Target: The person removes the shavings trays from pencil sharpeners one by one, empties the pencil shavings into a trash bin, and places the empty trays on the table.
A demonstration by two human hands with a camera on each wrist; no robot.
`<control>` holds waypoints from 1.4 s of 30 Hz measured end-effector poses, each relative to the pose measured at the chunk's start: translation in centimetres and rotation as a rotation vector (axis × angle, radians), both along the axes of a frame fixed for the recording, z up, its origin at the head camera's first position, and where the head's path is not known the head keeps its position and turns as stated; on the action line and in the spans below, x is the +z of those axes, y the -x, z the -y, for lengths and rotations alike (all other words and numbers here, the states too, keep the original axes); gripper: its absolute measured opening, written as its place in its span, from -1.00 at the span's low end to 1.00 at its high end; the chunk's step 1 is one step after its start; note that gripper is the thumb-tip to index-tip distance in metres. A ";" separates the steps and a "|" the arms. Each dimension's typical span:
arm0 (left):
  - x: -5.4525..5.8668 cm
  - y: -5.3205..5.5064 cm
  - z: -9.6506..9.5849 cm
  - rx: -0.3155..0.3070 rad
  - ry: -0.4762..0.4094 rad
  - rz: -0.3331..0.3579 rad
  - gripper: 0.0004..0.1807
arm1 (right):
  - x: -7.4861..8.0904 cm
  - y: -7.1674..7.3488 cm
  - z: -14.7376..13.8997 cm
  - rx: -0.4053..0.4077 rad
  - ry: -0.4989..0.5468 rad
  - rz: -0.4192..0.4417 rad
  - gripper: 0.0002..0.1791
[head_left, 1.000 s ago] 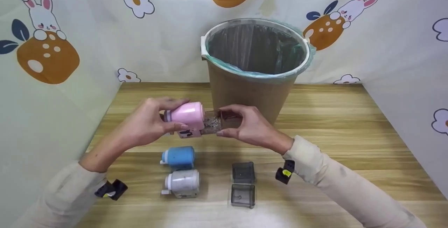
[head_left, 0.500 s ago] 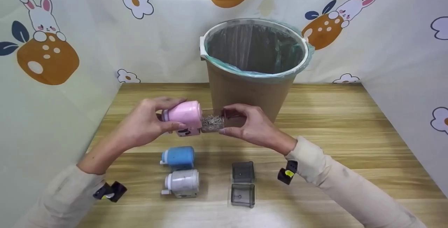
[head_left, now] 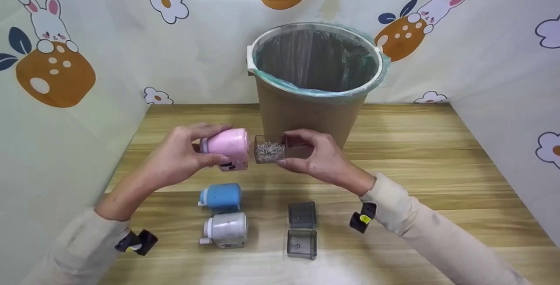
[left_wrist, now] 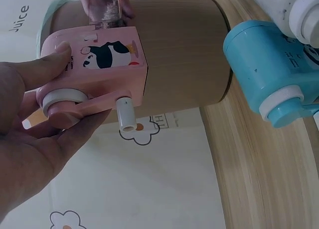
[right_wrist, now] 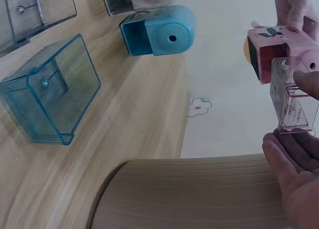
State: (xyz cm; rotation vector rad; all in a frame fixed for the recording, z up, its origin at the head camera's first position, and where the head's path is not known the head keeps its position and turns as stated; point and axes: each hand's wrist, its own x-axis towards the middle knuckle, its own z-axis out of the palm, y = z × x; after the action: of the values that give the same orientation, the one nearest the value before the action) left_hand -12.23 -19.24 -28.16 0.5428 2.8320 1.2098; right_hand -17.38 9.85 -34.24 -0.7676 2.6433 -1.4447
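In the head view my left hand (head_left: 183,156) grips a pink crank pencil sharpener (head_left: 228,145), thumb in front and fingers behind. Its panda print and pale crank handle (left_wrist: 126,114) show in the left wrist view. My right hand (head_left: 317,153) pinches a clear shavings drawer (head_left: 270,151) by its right end. Grey pencil shavings (head_left: 267,150) cover the drawer's floor. A narrow gap parts drawer and sharpener in the head view. The right wrist view shows the sharpener's bare drawer slot (right_wrist: 272,54). Both hands are above the table, in front of the bin.
A tall brown bin (head_left: 306,114) with a green-tinted liner stands behind my hands. Nearer me on the wooden table (head_left: 420,167) lie a blue sharpener (head_left: 223,196) and a whitish sharpener (head_left: 227,228). Right of them sit two see-through drawers, one farther (head_left: 302,215), one nearer (head_left: 302,244).
The drawer has slid rightward out of the pink sharpener, from partly inside to apart from it, and more shavings show. My right hand has shifted slightly right, the left slightly left.
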 end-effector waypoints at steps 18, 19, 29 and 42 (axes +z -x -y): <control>-2.0 -0.1 0.7 0.026 -0.021 0.009 -0.35 | 0.6 -0.9 -0.6 -0.002 0.024 -0.104 -0.40; -2.1 -0.1 0.8 0.026 -0.024 0.018 -0.35 | 0.7 -1.0 -0.6 0.001 0.024 -0.108 -0.40; -3.5 0.6 1.0 0.016 -0.040 0.049 -0.34 | 1.9 -1.6 -1.1 0.034 0.017 -0.129 -0.40; -6.3 1.3 1.8 0.056 -0.113 0.109 -0.36 | 5.0 -2.7 -1.1 0.065 0.040 -0.329 -0.42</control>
State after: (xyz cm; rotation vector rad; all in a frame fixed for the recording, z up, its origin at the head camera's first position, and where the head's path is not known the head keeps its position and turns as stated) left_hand -13.55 -21.03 -34.45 0.3897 2.7189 1.3708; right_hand -14.64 10.95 -29.22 -1.1768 2.7908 -1.4714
